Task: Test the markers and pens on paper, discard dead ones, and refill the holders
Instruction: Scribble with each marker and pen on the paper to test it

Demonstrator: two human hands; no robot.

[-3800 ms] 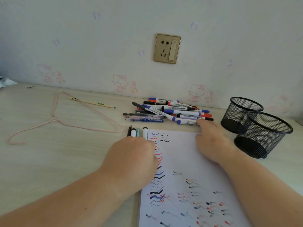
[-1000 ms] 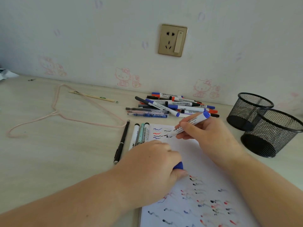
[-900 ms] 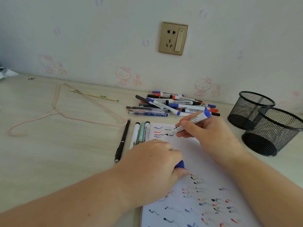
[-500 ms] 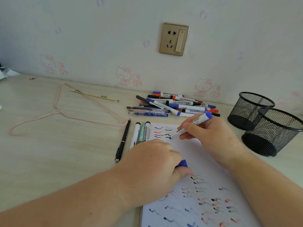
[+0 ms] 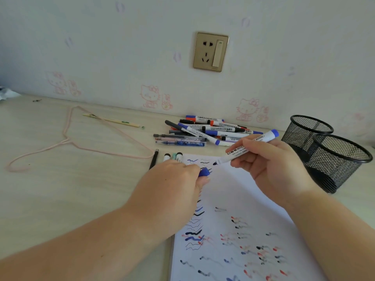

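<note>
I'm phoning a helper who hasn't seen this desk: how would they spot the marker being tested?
Start at the scribbled white paper in front of the wall socket. Above its top edge the right hand holds a white whiteboard marker, tip down. Unlike the capped markers in the pile behind, it is uncapped, with a blue end.

The white marker (image 5: 244,149) has a blue end and dark lettering. The white paper (image 5: 233,199) carries blue, black and red squiggles. Both mesh holders (image 5: 335,159) are black. The pale wall (image 5: 121,47) shows faint pink cartoon-cat prints, the socket plate (image 5: 210,51) looks gold, and the hanger (image 5: 67,138) is pink.
</note>
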